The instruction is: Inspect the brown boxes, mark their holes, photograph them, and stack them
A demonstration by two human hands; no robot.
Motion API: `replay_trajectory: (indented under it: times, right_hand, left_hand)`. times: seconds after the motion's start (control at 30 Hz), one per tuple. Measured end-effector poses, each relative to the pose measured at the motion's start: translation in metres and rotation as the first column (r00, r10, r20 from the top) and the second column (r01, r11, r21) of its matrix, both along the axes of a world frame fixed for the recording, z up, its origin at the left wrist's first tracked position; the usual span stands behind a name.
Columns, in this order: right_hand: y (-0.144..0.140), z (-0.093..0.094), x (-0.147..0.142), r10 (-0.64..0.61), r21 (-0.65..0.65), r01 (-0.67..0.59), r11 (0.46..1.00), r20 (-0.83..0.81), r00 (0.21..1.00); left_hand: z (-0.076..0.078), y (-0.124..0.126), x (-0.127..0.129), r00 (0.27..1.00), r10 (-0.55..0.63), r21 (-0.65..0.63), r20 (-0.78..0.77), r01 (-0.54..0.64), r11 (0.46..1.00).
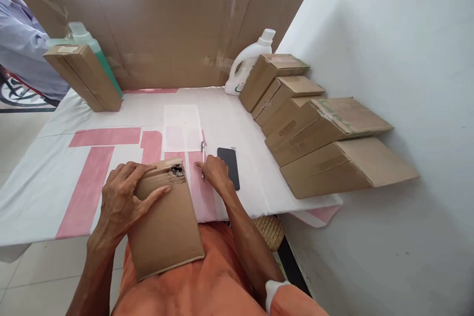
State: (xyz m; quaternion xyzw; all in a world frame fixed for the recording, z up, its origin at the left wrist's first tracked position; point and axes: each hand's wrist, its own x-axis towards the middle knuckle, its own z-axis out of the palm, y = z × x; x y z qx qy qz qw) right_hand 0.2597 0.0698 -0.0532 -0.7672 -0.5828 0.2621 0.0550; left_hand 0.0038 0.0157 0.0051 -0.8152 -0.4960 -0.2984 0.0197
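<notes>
White tabletop (pixel 55 177) with pink bands: a flat brown cardboard box (pixel 166 222), top corner torn, overhangs its near edge under the spread left hand (pixel 124 200); right hand (pixel 215 172), fingers loosely curled, touches a pen (pixel 202 150).

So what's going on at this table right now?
A seated person's left hand lies flat on a cardboard box with a torn corner, leaning from lap to table edge. The right hand rests on a pen beside a black phone. More closed boxes line the wall.
</notes>
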Motion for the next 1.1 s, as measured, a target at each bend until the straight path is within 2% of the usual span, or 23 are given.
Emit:
replay_trajectory:
  times: [0.17,0.27,0.3,0.37,0.43,0.5,0.57,0.6,0.63,0.73,0.77,0.83,0.93,1.0,1.1]
  right_hand:
    - [-0.044,-0.004,0.024,-0.217,0.091,0.204,0.975,0.172,0.961]
    - [-0.059,-0.017,0.04,-0.321,0.088,0.311,0.946,0.159,0.934]
    - [-0.06,-0.021,0.045,-0.357,0.091,0.348,0.933,0.108,0.928]
    - [-0.059,-0.029,0.054,-0.44,0.105,0.45,0.887,-0.105,0.892]
    - [-0.059,-0.036,0.062,-0.465,0.08,0.523,0.848,-0.361,0.809]
    - [-0.063,-0.04,0.066,-0.417,0.035,0.516,0.856,-0.545,0.728]
    - [-0.073,-0.039,0.064,-0.355,0.007,0.467,0.884,-0.638,0.683]
    - [-0.08,-0.036,0.061,-0.331,-0.017,0.454,0.891,-0.709,0.623]
    - [-0.087,-0.031,0.058,-0.311,-0.053,0.447,0.893,-0.791,0.528]
    - [-0.109,-0.004,0.04,-0.255,-0.177,0.401,0.899,-0.955,0.151]
    - [-0.114,0.008,0.034,-0.231,-0.192,0.38,0.905,-0.971,0.06]
    - [-0.122,0.033,0.019,-0.165,-0.164,0.324,0.932,-0.986,-0.024]
    - [-0.128,0.062,0.001,-0.055,-0.075,0.209,0.975,-0.994,-0.097]
    - [-0.132,0.071,-0.009,-0.011,-0.029,0.139,0.99,-0.992,-0.129]
    - [-0.139,0.069,-0.021,0.031,0.02,0.076,0.997,-0.987,-0.155]
  left_hand:
    - [0.002,-0.002,0.002,1.0,0.001,0.018,0.001,-0.001,1.0]
    - [0.002,-0.002,0.003,1.0,0.005,0.021,-0.004,-0.005,1.0]
    - [0.002,-0.001,0.003,1.0,0.005,0.024,-0.006,-0.005,1.0]
    - [0.001,-0.002,0.003,1.0,0.005,0.021,-0.004,-0.005,1.0]
    - [0.001,-0.003,0.003,1.0,0.012,0.013,0.004,-0.012,1.0]
    - [0.0,-0.004,0.003,1.0,0.024,0.004,0.01,-0.024,1.0]
    - [0.0,-0.005,0.003,0.999,0.034,-0.003,0.014,-0.034,0.999]
    - [-0.001,-0.005,0.004,0.999,0.034,-0.008,0.017,-0.033,0.999]
    - [-0.001,-0.004,0.004,0.999,0.03,-0.013,0.019,-0.03,0.999]
    - [0.0,-0.004,0.006,1.0,0.012,-0.018,0.027,-0.011,1.0]
    - [0.001,-0.004,0.006,1.0,0.005,-0.016,0.03,-0.005,1.0]
    - [0.003,-0.004,0.008,0.999,-0.006,-0.011,0.034,0.006,1.0]
    - [0.007,-0.007,0.011,0.999,-0.032,0.003,0.038,0.032,0.999]
    - [0.009,-0.009,0.012,0.998,-0.045,0.014,0.041,0.044,0.999]
    - [0.01,-0.012,0.011,0.998,-0.039,0.009,0.043,0.039,0.999]
